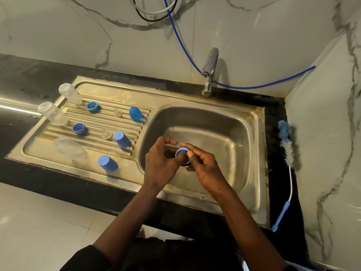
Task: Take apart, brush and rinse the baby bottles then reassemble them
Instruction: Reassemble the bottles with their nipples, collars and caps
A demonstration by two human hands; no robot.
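Blue screw ring (182, 151) sits over the sink (230, 124) basin, pinched between our left hand (160, 161) and right hand (205, 169). Light, stiff plastic, likely wet-slick; we'd grip the outer rim.

White, grey-veined marble-look walls (58, 36) meet at the far right corner of a black stone tabletop (19, 75). Set into it is a stainless-steel sink (257, 153) with a ribbed drainboard (109, 122) on its left. A chrome tap (210, 69) stands at the sink's far edge. A blue hose (181, 40) drops behind it, below looped black and white cables (154, 15). Pale floor tiles (39, 222) show past the near edge.
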